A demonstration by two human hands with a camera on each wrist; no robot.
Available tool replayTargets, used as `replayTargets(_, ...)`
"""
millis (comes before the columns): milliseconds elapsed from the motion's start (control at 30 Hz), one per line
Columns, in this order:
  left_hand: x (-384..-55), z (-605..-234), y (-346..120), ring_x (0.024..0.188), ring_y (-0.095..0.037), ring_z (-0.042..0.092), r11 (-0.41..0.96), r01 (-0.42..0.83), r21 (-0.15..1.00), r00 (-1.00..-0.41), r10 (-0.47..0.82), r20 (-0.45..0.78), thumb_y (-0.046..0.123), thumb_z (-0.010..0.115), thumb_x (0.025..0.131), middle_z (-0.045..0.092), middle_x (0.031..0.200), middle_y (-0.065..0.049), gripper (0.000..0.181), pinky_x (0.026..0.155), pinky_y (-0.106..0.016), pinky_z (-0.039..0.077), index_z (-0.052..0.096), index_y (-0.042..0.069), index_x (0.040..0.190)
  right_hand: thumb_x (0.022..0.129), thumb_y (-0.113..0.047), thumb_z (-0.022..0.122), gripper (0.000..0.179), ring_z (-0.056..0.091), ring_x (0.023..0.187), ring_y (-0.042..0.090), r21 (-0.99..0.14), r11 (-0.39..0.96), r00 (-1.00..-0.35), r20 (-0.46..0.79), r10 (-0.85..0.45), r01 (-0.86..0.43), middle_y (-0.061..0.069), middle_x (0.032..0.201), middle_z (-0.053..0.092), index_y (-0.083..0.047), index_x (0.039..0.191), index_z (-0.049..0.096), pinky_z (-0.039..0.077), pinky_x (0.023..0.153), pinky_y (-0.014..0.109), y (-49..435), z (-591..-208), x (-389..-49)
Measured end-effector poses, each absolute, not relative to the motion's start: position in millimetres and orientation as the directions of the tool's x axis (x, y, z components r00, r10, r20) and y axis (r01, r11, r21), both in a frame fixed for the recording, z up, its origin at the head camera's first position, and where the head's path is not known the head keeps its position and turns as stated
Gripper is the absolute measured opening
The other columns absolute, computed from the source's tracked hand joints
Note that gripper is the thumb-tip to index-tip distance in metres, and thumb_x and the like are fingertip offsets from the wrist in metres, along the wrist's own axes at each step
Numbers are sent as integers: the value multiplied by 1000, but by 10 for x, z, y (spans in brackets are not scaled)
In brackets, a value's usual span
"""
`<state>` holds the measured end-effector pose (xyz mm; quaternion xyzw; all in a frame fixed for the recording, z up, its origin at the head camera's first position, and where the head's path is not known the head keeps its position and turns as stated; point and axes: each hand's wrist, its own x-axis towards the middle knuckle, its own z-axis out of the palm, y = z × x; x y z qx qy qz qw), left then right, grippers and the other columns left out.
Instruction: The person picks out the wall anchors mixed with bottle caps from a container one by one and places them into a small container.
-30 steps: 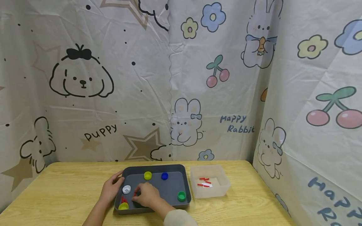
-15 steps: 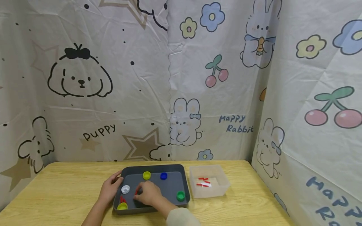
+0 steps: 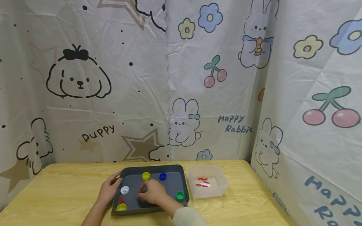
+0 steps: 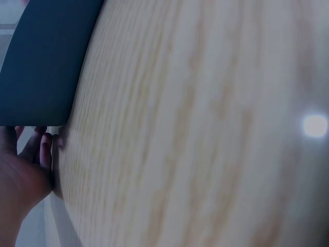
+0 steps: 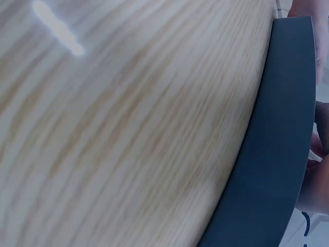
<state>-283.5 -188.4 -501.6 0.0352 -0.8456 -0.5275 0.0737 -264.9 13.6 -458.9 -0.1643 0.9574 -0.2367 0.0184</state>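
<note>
In the head view, a dark grey tray (image 3: 169, 203) lies on the table. My left hand (image 3: 109, 189) holds its left side, thumb at the rim; the left wrist view shows curled fingers (image 4: 45, 152) beside the tray wall. Over the tray's middle-left, my right hand (image 3: 154, 191) pinches a small red stick (image 3: 140, 190) between thumb and index finger. Several more red sticks (image 3: 122, 200) lie in the near left corner, by a yellow cap (image 3: 121, 207). A white cap (image 3: 124, 190), another yellow cap (image 3: 145, 176), a blue cap (image 3: 162, 176) and a green cap (image 3: 180, 196) stand spread inside.
Right of the tray stands a translucent plastic box (image 3: 209, 192) with several red sticks and a white slip (image 3: 205, 184) inside. The wooden table (image 3: 243, 194) ends at a printed cloth (image 3: 152, 94) hung behind and on the right.
My right hand has shifted a little to the right over the tray, still pinching the red stick. The left hand stays at the tray's left side.
</note>
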Motion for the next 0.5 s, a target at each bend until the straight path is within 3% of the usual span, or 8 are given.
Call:
replayTargets(200, -2829, -5003, -1885, 116, -40, 50, 436, 9, 900, -987, -139, 77, 23, 46, 97, 52, 128, -29, 48, 100, -53, 38, 41, 2, 140, 77, -34, 75, 15, 61, 90, 12, -480, 820, -943, 50, -329, -312, -3, 97, 65, -24, 84, 69, 48, 64, 28, 233, -4555, -2655)
replayTargets(400, -2822, -5004, -1877, 117, -41, 49, 440, 11, 898, -987, -137, 80, 22, 46, 97, 51, 128, -29, 47, 100, -54, 38, 40, 2, 140, 77, -33, 75, 16, 57, 76, 7, -521, 794, -940, 50, -337, -312, -5, 95, 67, -21, 86, 69, 45, 58, 26, 346, -4517, -2662)
replayTargets(500, -2825, -4998, -1869, 116, -41, 50, 443, 13, 896, -987, -136, 81, 21, 46, 97, 51, 129, -30, 47, 99, -53, 39, 40, 2, 140, 77, -31, 75, 17, 53, 66, 5, -535, 778, -936, 73, -345, -329, -5, 85, 65, -19, 87, 69, 41, 53, 24, 407, -4494, -2660)
